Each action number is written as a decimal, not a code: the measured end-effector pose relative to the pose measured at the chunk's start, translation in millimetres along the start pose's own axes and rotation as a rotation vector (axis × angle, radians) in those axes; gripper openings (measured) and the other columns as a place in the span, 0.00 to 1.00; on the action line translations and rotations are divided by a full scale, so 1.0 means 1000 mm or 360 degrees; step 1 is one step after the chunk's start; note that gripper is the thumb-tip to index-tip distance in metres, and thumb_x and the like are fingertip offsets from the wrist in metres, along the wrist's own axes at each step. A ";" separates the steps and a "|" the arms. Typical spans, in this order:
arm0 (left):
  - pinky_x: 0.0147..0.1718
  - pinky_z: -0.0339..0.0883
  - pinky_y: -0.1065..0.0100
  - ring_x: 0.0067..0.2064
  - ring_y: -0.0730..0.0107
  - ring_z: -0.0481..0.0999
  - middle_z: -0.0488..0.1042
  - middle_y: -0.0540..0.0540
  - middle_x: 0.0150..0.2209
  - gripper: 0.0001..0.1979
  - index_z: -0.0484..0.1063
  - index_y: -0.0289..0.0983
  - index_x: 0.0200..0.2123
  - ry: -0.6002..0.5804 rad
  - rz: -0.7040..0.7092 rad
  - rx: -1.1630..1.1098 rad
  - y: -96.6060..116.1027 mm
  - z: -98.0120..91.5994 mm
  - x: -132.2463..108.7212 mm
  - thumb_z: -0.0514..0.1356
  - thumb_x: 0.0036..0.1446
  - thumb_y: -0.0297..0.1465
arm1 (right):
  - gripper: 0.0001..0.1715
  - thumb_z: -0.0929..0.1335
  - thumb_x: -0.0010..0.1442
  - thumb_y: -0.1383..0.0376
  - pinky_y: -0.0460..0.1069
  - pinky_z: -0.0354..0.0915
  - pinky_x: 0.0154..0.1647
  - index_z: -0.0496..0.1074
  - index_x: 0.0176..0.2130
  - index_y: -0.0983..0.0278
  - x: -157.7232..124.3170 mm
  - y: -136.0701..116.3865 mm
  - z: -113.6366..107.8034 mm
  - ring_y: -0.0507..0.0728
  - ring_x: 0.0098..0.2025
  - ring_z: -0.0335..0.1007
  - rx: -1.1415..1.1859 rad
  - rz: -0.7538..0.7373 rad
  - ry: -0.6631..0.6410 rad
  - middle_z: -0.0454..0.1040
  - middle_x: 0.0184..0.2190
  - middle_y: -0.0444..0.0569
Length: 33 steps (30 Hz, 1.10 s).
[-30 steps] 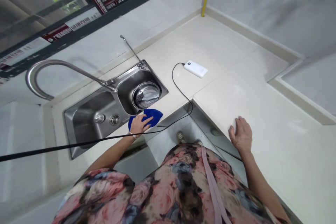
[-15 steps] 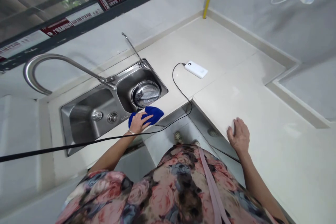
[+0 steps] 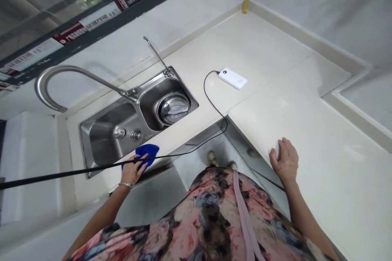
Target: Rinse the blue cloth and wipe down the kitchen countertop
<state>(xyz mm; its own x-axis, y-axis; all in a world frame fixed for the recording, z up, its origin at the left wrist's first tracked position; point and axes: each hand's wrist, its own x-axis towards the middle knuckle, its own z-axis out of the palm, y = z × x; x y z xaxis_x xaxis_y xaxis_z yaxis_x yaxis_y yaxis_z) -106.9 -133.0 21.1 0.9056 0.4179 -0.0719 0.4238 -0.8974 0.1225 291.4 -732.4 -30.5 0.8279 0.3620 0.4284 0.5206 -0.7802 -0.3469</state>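
A blue cloth (image 3: 148, 151) lies on the front rim of the counter before the double steel sink (image 3: 107, 130). On it rests my left hand (image 3: 132, 171), fingers bent over the fabric and pressing it down. The black cable crosses over that hand. My right hand (image 3: 285, 160) lies on the white countertop (image 3: 324, 130) near its inner edge, fingers slightly apart, holding nothing. A round metal strainer (image 3: 173, 108) with something shiny inside sits in the right basin.
A white power bank (image 3: 232, 78) lies on the counter, its black cable (image 3: 211, 100) running over the gap to the left. A large curved faucet (image 3: 45, 89) arches over the left side, and a thin tap (image 3: 155, 52) stands behind the right basin.
My left hand and the blue cloth have moved left along the counter's front edge, from beside the right basin to before the left one. My right hand stays at the same place on the counter.
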 end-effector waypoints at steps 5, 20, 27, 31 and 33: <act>0.52 0.67 0.51 0.53 0.47 0.72 0.72 0.37 0.53 0.21 0.76 0.44 0.58 0.0078 0.0113 0.0058 0.044 0.010 0.051 0.54 0.67 0.42 | 0.32 0.66 0.66 0.60 0.68 0.61 0.68 0.64 0.65 0.68 0.002 -0.004 -0.002 0.69 0.68 0.61 -0.0052 0.0032 -0.0019 0.65 0.67 0.63; 0.50 0.65 0.52 0.52 0.51 0.69 0.70 0.39 0.54 0.19 0.77 0.50 0.58 0.0113 0.0711 -0.0083 0.164 0.023 0.253 0.60 0.65 0.42 | 0.33 0.66 0.66 0.60 0.68 0.60 0.69 0.61 0.67 0.66 0.004 -0.008 0.002 0.67 0.70 0.59 -0.0062 0.0061 -0.0025 0.65 0.67 0.62; 0.54 0.67 0.54 0.54 0.54 0.69 0.68 0.40 0.54 0.20 0.75 0.48 0.60 0.0058 0.0631 -0.0225 0.191 0.029 0.295 0.59 0.67 0.41 | 0.33 0.66 0.67 0.60 0.68 0.61 0.69 0.61 0.67 0.65 0.004 -0.009 0.003 0.67 0.70 0.59 -0.0048 0.0053 -0.0021 0.65 0.67 0.60; 0.55 0.68 0.56 0.52 0.57 0.71 0.70 0.42 0.51 0.21 0.73 0.50 0.61 0.0015 0.0478 -0.0253 0.206 0.028 0.310 0.59 0.67 0.41 | 0.32 0.65 0.67 0.60 0.68 0.60 0.69 0.61 0.67 0.64 0.005 -0.009 0.003 0.67 0.70 0.60 -0.0047 0.0048 -0.0017 0.65 0.67 0.60; 0.54 0.69 0.57 0.51 0.57 0.72 0.70 0.41 0.51 0.21 0.73 0.49 0.62 0.0019 0.0421 -0.0249 0.213 0.026 0.314 0.58 0.67 0.41 | 0.32 0.65 0.67 0.60 0.68 0.61 0.69 0.61 0.67 0.64 0.006 -0.010 0.003 0.67 0.69 0.60 -0.0045 0.0040 -0.0013 0.65 0.67 0.61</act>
<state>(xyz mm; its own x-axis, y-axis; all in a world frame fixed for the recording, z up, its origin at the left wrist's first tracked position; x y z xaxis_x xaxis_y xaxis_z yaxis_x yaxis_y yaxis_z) 267.8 -196.6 -1.5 0.9846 0.1749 -0.0060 0.1692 -0.9430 0.2865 291.7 -720.9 -27.3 0.8425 0.3463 0.4127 0.4936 -0.8031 -0.3337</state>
